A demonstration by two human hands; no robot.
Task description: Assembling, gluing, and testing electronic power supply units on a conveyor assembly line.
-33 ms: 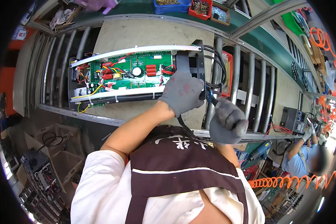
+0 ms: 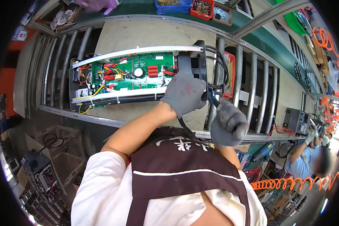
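An open black chassis with a green circuit board (image 2: pixel 139 73) and coloured wires lies on a beige board on the roller conveyor (image 2: pixel 252 86). My left hand (image 2: pixel 184 94), in a grey glove, grips the chassis's black right end panel (image 2: pixel 194 60). A bundle of black cables (image 2: pixel 219 64) loops out beside that panel. My right hand (image 2: pixel 229 124), also grey-gloved, is a closed fist just right of it, holding a small blue-handled tool (image 2: pixel 213 101) whose tip meets the cables at the panel's edge. A black strap (image 2: pixel 185 127) trails from under my left hand toward my apron.
Blue (image 2: pixel 173 5) and red (image 2: pixel 201 8) bins of screws stand at the far edge. A purple-gloved hand (image 2: pixel 98 4) shows at the top. A second black unit (image 2: pixel 295 120) sits to the right, near a co-worker in blue (image 2: pixel 301 162). An orange coiled hose (image 2: pixel 290 182) hangs low on the right. Stacked units (image 2: pixel 37 169) fill the lower left.
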